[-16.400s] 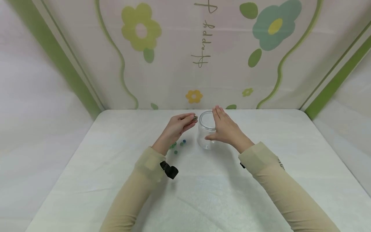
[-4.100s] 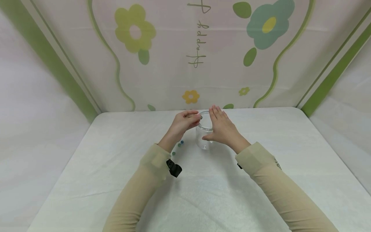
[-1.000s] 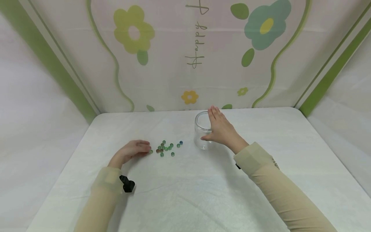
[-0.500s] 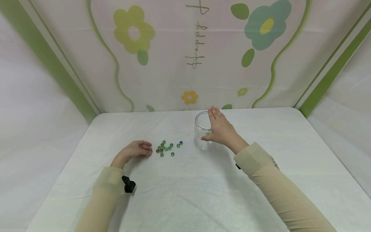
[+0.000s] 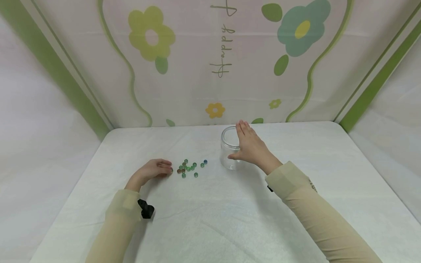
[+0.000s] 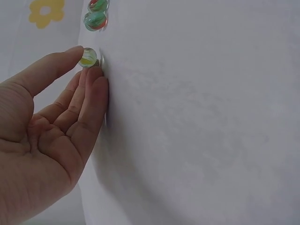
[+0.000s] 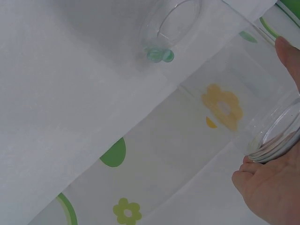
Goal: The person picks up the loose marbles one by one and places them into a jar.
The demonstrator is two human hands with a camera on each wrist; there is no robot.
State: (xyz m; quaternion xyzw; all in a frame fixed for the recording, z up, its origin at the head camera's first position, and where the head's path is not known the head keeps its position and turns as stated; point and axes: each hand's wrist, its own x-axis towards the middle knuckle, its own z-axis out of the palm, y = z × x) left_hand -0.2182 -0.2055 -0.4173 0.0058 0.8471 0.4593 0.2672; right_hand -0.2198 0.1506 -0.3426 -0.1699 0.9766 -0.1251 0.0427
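Note:
At the left end of a loose group of glass marbles (image 5: 188, 168), my left hand (image 5: 149, 173) is low over the table. Its thumb and fingertips pinch one clear marble with a yellow swirl (image 6: 88, 58), mostly hidden by the fingers in the head view. My right hand (image 5: 252, 146) holds a clear jar (image 5: 227, 152) from the right, thumb in front and fingers along the rim. The jar stands upright, its round mouth uncovered. Two greenish marbles (image 7: 159, 55) show near the jar's base in the right wrist view; whether they are inside I cannot tell.
Most loose marbles are green, with a few brown ones and a blue marble (image 5: 205, 162) nearest the jar. A white cloth covers the table (image 5: 210, 219). Behind it rises a flower-printed curtain (image 5: 194, 87), with white side walls left and right.
Since about four seconds ago, my left hand has gone from the jar's mouth back left to the marbles. In the last second its fingers closed on the leftmost one. My right hand stays put.

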